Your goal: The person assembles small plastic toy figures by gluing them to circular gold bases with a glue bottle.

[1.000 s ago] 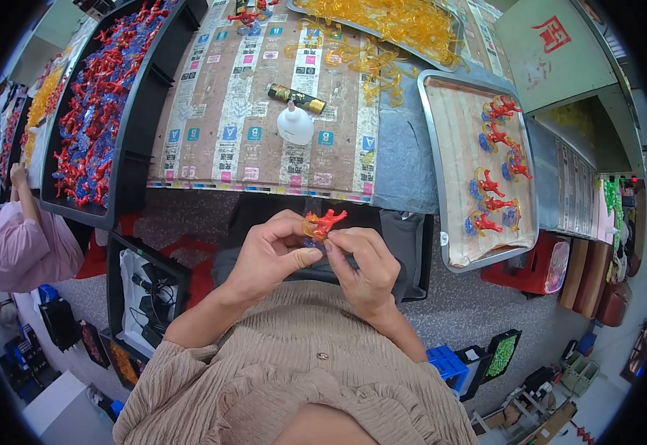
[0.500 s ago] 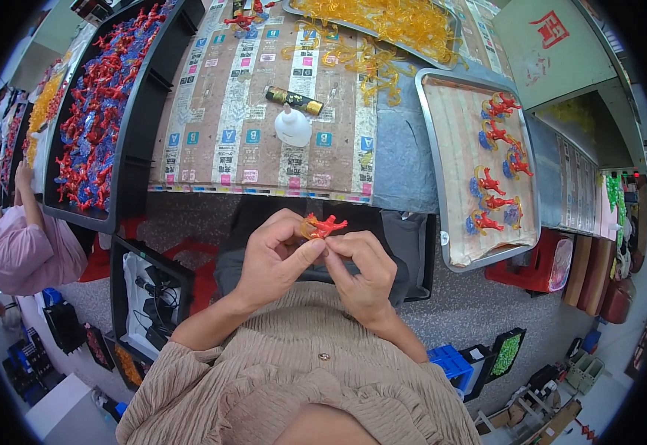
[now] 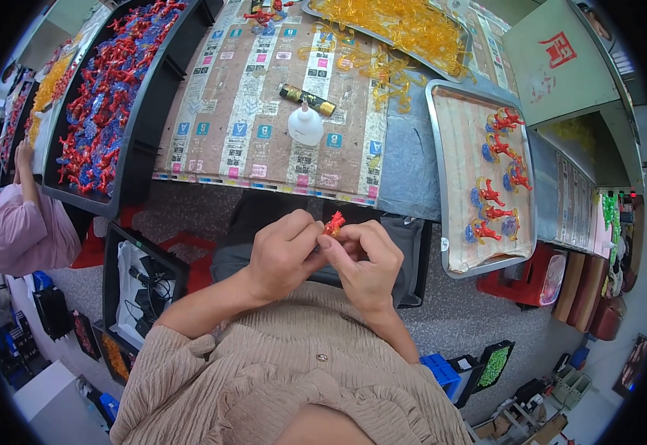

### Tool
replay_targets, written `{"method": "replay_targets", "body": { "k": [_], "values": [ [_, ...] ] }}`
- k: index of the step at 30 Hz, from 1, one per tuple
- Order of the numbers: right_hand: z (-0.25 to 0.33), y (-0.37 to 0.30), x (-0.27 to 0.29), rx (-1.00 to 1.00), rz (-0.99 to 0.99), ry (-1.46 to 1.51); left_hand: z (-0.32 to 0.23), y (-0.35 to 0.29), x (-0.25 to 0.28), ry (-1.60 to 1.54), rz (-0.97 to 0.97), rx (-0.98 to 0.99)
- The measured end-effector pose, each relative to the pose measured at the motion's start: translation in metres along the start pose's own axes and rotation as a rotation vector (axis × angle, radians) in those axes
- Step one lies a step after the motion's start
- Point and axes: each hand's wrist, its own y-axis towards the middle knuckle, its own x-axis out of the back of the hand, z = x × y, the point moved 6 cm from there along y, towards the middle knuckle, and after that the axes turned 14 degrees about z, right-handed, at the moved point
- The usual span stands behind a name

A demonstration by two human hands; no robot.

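Between my fingertips, just off the table's near edge, is a small red plastic figurine (image 3: pixel 334 222) with some yellow on it. My left hand (image 3: pixel 286 251) pinches it from the left, and my right hand (image 3: pixel 366 262) closes on it from the right. Fingers cover most of its lower part. On the table ahead stands a white squeeze bottle (image 3: pixel 306 126) with a narrow tip, beside a black and gold tube (image 3: pixel 307 99). Several red figurines with yellow and blue parts lie on the metal tray (image 3: pixel 453 174) to the right.
A deep black crate (image 3: pixel 134 141) full of red and blue figurines stands at the left. Yellow plastic pieces (image 3: pixel 390 30) heap on a far tray and spill onto the table (image 3: pixel 212 148). A pale green cabinet (image 3: pixel 561 74) rises at the right. A co-worker in a pink top (image 3: pixel 31 230) sits far left.
The red figurine has been turned from lying sideways to pointing upward, and my fingers now cover more of it. My right hand has closed in nearer to the left. The view has shifted slightly.
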Motion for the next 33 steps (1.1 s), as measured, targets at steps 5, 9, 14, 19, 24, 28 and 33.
{"method": "replay_targets", "body": {
  "k": [5,9,14,19,24,28,33],
  "values": [
    [-0.003,-0.001,-0.002,-0.075,-0.042,-0.01,-0.006,0.007,0.0,0.162,0.039,-0.112],
    [0.002,-0.011,-0.004,0.025,-0.153,-0.051,-0.006,0.012,-0.001,0.202,0.06,-0.145],
    [0.004,-0.012,-0.007,0.132,-0.2,-0.159,-0.007,0.014,-0.004,0.284,0.089,-0.242],
    [0.0,-0.01,-0.004,0.098,-0.189,-0.14,-0.006,0.016,-0.003,0.35,0.111,-0.288],
    [-0.03,-0.01,-0.004,-0.106,-0.061,0.18,-0.005,0.021,-0.001,0.418,0.166,-0.347],
    [-0.043,-0.008,-0.009,-0.228,0.016,0.625,-0.01,0.027,0.006,0.451,0.149,-0.427],
    [-0.031,-0.002,-0.023,-0.139,0.253,0.973,-0.025,0.033,0.016,0.416,0.085,-0.545]
  ]
}}
